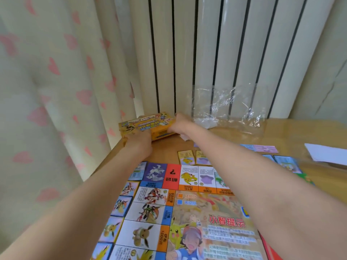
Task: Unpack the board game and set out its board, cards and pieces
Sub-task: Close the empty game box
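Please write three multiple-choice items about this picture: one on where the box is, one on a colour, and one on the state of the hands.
1. Where is the box?
A. at the far left corner of the table, near the curtain
B. on the middle of the board
C. on the floor

2. What colour is the board square with the question mark?
A. green
B. red
C. white

3. What are the hands doing?
A. both lie flat on the board
B. one holds a card, the other hangs idle
C. both hold the box

Answers:
1 A, since the box sits at the table's far left corner beside the curtain, beyond the board.
2 B, since the mark is black on a red square.
3 C, since the left hand has its grip on the box's near end and the right hand on its right end.
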The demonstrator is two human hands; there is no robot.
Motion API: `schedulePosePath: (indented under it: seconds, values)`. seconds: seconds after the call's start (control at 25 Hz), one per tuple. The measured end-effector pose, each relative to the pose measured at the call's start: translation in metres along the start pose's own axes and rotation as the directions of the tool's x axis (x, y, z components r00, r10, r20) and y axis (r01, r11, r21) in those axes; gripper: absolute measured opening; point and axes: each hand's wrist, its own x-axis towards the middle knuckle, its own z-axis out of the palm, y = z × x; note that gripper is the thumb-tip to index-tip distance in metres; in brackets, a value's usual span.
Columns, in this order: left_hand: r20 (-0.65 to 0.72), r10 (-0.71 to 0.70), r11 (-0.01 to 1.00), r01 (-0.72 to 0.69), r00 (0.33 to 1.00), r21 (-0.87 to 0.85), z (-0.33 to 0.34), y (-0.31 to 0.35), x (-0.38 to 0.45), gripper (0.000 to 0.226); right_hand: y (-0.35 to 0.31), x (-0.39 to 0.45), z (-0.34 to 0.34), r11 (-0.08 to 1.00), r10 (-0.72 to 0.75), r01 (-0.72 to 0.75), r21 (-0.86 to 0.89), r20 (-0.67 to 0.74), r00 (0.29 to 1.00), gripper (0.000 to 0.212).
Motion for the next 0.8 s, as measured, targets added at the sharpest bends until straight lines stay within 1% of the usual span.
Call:
schedulePosePath:
  seconds: [0.08,0.12,0.2,0.28,0.32,0.36,0.4,0.44,0.48,0.52,0.56,0.6,0.64,0.68,0.72,0.76,0.8]
  values:
    - [-0.065,-0.011,0.997,0.007,0.998,-0.073,-0.008,-0.002,-0.009,0.065,-0.013,-0.004,-0.011,0.977,-0.022,0.041,0.211,-0.09,0.996,0.046]
    - [-0.096,-0.007,0.991,-0.006,0.995,-0.134,-0.015,-0.003,-0.015,0.067,-0.022,-0.008,-0.017,0.954,-0.047,0.088,0.288,-0.145,0.988,0.045]
    - [-0.169,0.016,0.962,-0.061,0.985,-0.265,-0.037,0.001,-0.031,0.066,-0.041,-0.02,-0.032,0.896,-0.072,0.177,0.407,-0.259,0.963,0.035]
    - [-0.274,0.029,0.928,-0.128,0.961,-0.349,-0.063,0.007,-0.046,0.072,-0.061,-0.035,-0.056,0.832,-0.041,0.236,0.502,-0.369,0.929,0.03]
    - [-0.345,0.054,0.911,-0.188,0.937,-0.368,-0.079,0.011,-0.055,0.074,-0.067,-0.047,-0.074,0.825,-0.039,0.274,0.495,-0.432,0.901,0.03]
    - [-0.43,0.094,0.892,-0.268,0.898,-0.364,-0.096,0.015,-0.064,0.073,-0.07,-0.061,-0.092,0.832,-0.078,0.322,0.451,-0.48,0.874,0.031]
    - [-0.524,0.147,0.871,-0.361,0.839,-0.334,-0.112,0.021,-0.077,0.071,-0.068,-0.08,-0.112,0.839,-0.14,0.37,0.399,-0.498,0.856,0.032]
    - [-0.581,0.191,0.853,-0.427,0.791,-0.3,-0.125,0.027,-0.088,0.071,-0.062,-0.099,-0.13,0.84,-0.205,0.407,0.358,-0.485,0.85,0.033]
    - [-0.607,0.236,0.842,-0.471,0.759,-0.261,-0.136,0.034,-0.101,0.076,-0.052,-0.121,-0.145,0.836,-0.263,0.431,0.338,-0.443,0.857,0.032]
    - [-0.6,0.266,0.836,-0.491,0.754,-0.247,-0.144,0.042,-0.112,0.084,-0.039,-0.142,-0.158,0.827,-0.319,0.452,0.333,-0.384,0.866,0.031]
    - [-0.568,0.281,0.831,-0.492,0.774,-0.259,-0.149,0.05,-0.123,0.088,-0.025,-0.162,-0.169,0.815,-0.36,0.459,0.353,-0.313,0.879,0.029]
    - [-0.506,0.276,0.826,-0.47,0.817,-0.31,-0.153,0.06,-0.136,0.085,-0.012,-0.181,-0.178,0.801,-0.374,0.448,0.397,-0.252,0.892,0.028]
    - [-0.436,0.264,0.799,-0.448,0.86,-0.401,-0.157,0.068,-0.146,0.076,0.0,-0.198,-0.184,0.781,-0.369,0.428,0.455,-0.217,0.904,0.028]
    - [-0.38,0.25,0.745,-0.428,0.89,-0.512,-0.16,0.073,-0.154,0.065,0.01,-0.21,-0.188,0.751,-0.357,0.412,0.516,-0.207,0.911,0.03]
    - [-0.341,0.256,0.673,-0.42,0.904,-0.609,-0.163,0.075,-0.16,0.052,0.017,-0.22,-0.19,0.726,-0.35,0.406,0.555,-0.209,0.913,0.031]
    - [-0.314,0.286,0.609,-0.424,0.906,-0.67,-0.164,0.074,-0.165,0.039,0.023,-0.228,-0.19,0.715,-0.352,0.407,0.568,-0.21,0.912,0.031]
    - [-0.297,0.315,0.571,-0.43,0.901,-0.699,-0.166,0.074,-0.172,0.028,0.028,-0.235,-0.192,0.721,-0.357,0.414,0.555,-0.215,0.909,0.03]
